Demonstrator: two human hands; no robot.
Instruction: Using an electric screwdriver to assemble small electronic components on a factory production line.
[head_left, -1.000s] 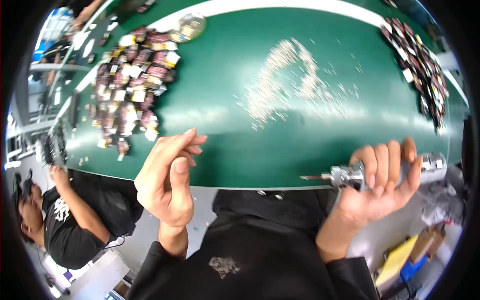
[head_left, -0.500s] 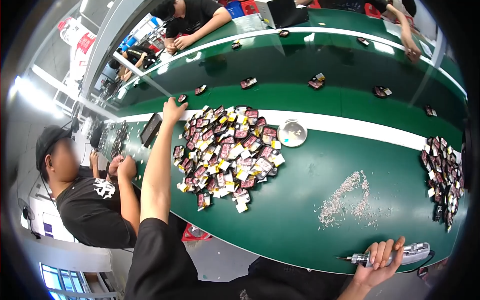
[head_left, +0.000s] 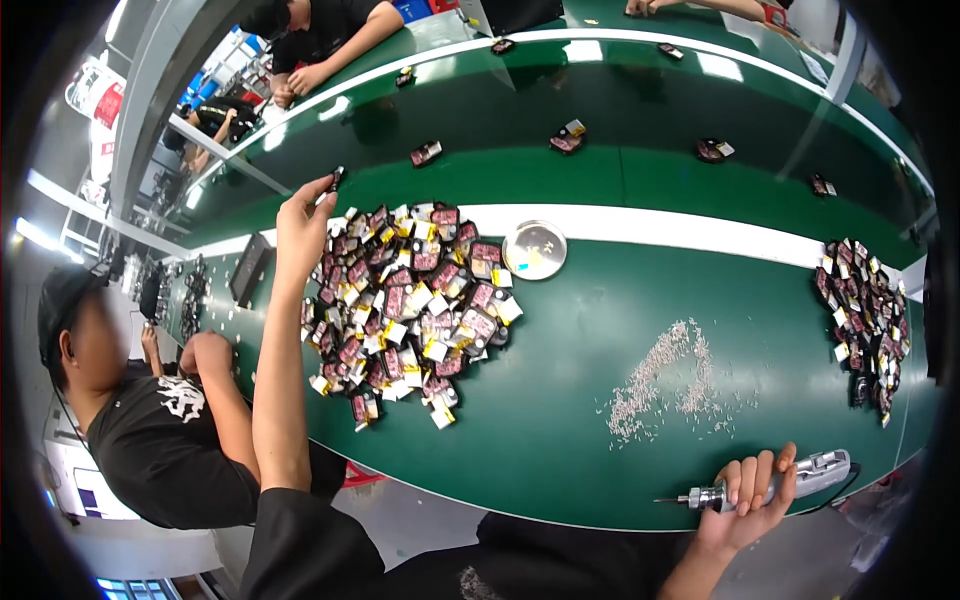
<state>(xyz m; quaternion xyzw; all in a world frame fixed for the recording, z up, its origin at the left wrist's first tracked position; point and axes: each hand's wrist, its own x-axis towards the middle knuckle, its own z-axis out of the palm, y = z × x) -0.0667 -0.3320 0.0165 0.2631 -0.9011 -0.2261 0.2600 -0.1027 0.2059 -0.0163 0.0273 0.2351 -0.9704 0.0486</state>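
Observation:
Over the green belt at the far left, my left hand (head_left: 303, 225) is stretched out, thumb and forefinger pinched on a small black part (head_left: 337, 181). Below and right of it lies a large heap of black casings (head_left: 400, 290) with reddish boards and white-and-yellow tabs. At the front right edge, my right hand (head_left: 752, 492) wraps around a silver electric screwdriver (head_left: 815, 480). Its thin bit points left, free of any part. Beyond that tool, small pale screws or pins (head_left: 665, 385) lie scattered on the green table.
A round shallow dish (head_left: 534, 250) with a few small bits stands right of the heap. Another pile of casings (head_left: 868, 320) lies far right. Single casings (head_left: 567, 137) sit spaced along the belt. A black tray (head_left: 249, 270) and a seated co-worker (head_left: 170, 420) are at left; others sit opposite.
My left hand has moved farther out over the belt and now pinches a black part. The view has shifted, so the table contents appear farther left. The right hand still grips the screwdriver.

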